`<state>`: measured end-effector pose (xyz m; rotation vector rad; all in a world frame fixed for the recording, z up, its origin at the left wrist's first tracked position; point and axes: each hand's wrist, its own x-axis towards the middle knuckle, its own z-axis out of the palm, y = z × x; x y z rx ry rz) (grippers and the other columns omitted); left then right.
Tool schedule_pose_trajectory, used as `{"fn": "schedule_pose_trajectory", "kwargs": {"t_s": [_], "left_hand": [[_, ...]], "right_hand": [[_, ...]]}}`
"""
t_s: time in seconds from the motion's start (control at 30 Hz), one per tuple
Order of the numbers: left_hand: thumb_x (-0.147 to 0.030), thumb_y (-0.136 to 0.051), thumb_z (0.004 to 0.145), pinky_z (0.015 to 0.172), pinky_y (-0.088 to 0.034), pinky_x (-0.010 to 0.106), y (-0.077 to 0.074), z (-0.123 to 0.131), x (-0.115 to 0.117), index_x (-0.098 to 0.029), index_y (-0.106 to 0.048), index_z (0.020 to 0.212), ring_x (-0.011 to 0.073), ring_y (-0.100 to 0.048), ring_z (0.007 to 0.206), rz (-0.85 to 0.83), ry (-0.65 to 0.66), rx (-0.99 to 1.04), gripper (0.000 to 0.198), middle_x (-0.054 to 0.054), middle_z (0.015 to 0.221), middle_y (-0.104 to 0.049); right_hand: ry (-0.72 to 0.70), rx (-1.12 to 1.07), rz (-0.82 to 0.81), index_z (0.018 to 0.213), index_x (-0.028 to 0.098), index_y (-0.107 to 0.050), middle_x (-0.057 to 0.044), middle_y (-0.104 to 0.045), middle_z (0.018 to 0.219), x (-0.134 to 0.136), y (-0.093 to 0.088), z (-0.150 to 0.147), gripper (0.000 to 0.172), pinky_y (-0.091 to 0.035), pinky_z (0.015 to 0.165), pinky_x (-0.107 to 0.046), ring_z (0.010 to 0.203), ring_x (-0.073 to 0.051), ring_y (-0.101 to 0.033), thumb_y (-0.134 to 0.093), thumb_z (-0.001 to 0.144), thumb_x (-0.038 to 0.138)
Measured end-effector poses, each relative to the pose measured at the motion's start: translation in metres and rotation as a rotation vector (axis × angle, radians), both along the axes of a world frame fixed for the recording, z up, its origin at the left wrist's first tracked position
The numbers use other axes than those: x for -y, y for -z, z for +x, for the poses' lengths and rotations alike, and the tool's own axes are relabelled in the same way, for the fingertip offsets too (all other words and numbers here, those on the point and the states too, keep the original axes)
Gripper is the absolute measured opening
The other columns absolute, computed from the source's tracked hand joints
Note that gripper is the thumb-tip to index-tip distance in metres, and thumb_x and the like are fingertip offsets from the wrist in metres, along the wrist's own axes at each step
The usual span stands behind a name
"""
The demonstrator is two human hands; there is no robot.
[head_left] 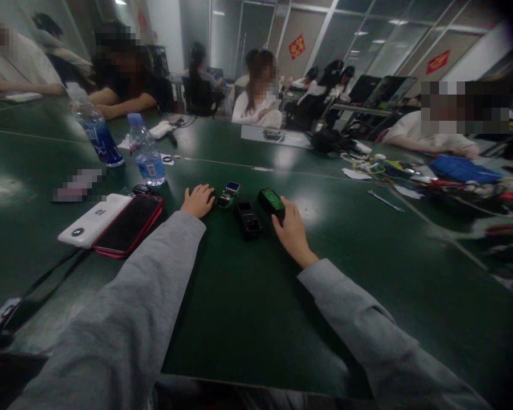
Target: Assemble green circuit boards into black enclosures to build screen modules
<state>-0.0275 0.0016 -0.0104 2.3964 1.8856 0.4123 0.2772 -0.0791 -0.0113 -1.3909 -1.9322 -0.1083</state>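
Note:
My left hand [198,201] lies palm down on the green table [239,296], fingers spread and holding nothing. Just right of its fingertips is a small circuit board [228,195] with a little screen. Next to that sits a black plastic casing [248,219] with cut-out openings, touched by neither hand. My right hand [294,232] has its thumb and fingers around the near right end of a black case half with a green circuit board [272,200] in it. The fingers' far side is hidden.
On the left are a red-cased phone [130,225], a white power bank [94,221], a water bottle [146,151] and a blue-labelled bottle [96,128]. Tangled wires [385,168] and a wrench [386,201] lie to the right. Several people sit around.

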Motion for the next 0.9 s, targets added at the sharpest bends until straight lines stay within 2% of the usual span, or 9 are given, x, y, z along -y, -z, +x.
{"fn": "schedule_pose_trajectory", "kwargs": {"t_s": [0.27, 0.43, 0.5, 0.57, 0.67, 0.73, 0.9], "left_hand": [[-0.041, -0.031, 0.097, 0.114, -0.022, 0.061, 0.0, 0.0, 0.0, -0.027, -0.044, 0.14, 0.0264, -0.029, 0.143, 0.003, 0.0, 0.006, 0.047, 0.006, 0.154, -0.038], [-0.042, -0.031, 0.097, 0.115, -0.021, 0.062, 0.003, -0.001, -0.003, -0.026, -0.044, 0.14, 0.027, -0.029, 0.143, 0.0, -0.003, 0.014, 0.048, 0.006, 0.153, -0.038], [-0.042, -0.031, 0.097, 0.115, -0.021, 0.062, 0.003, -0.001, -0.003, -0.026, -0.044, 0.14, 0.027, -0.029, 0.143, 0.007, -0.002, 0.01, 0.048, 0.006, 0.153, -0.038], [-0.042, -0.031, 0.097, 0.115, -0.021, 0.062, 0.003, -0.001, -0.003, -0.027, -0.044, 0.14, 0.0269, -0.029, 0.143, 0.005, -0.003, 0.002, 0.048, 0.006, 0.153, -0.038], [-0.042, -0.03, 0.097, 0.115, -0.021, 0.061, 0.002, -0.001, -0.002, -0.028, -0.044, 0.14, 0.0266, -0.029, 0.143, -0.001, -0.004, -0.002, 0.048, 0.005, 0.154, -0.038], [-0.042, -0.03, 0.097, 0.115, -0.021, 0.061, 0.002, -0.001, -0.002, -0.028, -0.044, 0.14, 0.0265, -0.029, 0.143, 0.0, -0.004, 0.003, 0.048, 0.005, 0.154, -0.038], [-0.041, -0.032, 0.096, 0.115, -0.02, 0.062, 0.003, -0.001, -0.002, -0.027, -0.045, 0.14, 0.0267, -0.029, 0.143, 0.009, 0.001, 0.024, 0.048, 0.006, 0.153, -0.039]], "right_hand": [[0.043, -0.05, -0.025, 0.139, 0.008, -0.039, -0.02, -0.049, 0.13, -0.002, 0.002, 0.003, 0.057, -0.041, 0.106, -0.051, 0.123, -0.03, -0.048, -0.051, 0.087, 0.028], [0.115, -0.173, -0.111, 0.133, 0.008, -0.043, -0.021, -0.056, 0.123, -0.006, 0.005, 0.009, 0.057, -0.048, 0.095, -0.051, 0.113, -0.031, -0.055, -0.057, 0.083, 0.031], [0.122, -0.127, -0.081, 0.132, 0.01, -0.044, -0.019, -0.055, 0.125, -0.003, 0.002, 0.009, 0.051, -0.047, 0.096, -0.05, 0.115, -0.03, -0.054, -0.053, 0.082, 0.022], [0.11, 0.001, -0.022, 0.131, 0.015, -0.046, -0.016, -0.051, 0.132, 0.001, -0.004, 0.007, 0.051, -0.042, 0.101, -0.052, 0.125, -0.03, -0.047, -0.046, 0.08, 0.011], [0.079, 0.177, 0.01, 0.132, 0.019, -0.046, -0.014, -0.044, 0.14, 0.009, -0.01, 0.001, 0.053, -0.038, 0.105, -0.053, 0.134, -0.03, -0.036, -0.044, 0.08, 0.007], [0.065, 0.215, 0.0, 0.134, 0.02, -0.046, -0.015, -0.042, 0.139, 0.012, -0.011, -0.001, 0.051, -0.04, 0.103, -0.053, 0.133, -0.032, -0.036, -0.05, 0.084, 0.013], [0.044, 0.147, -0.034, 0.128, 0.019, -0.051, -0.018, -0.043, 0.133, 0.008, -0.005, -0.001, 0.05, -0.044, 0.098, -0.054, 0.126, -0.035, -0.042, -0.06, 0.087, 0.044]]}}
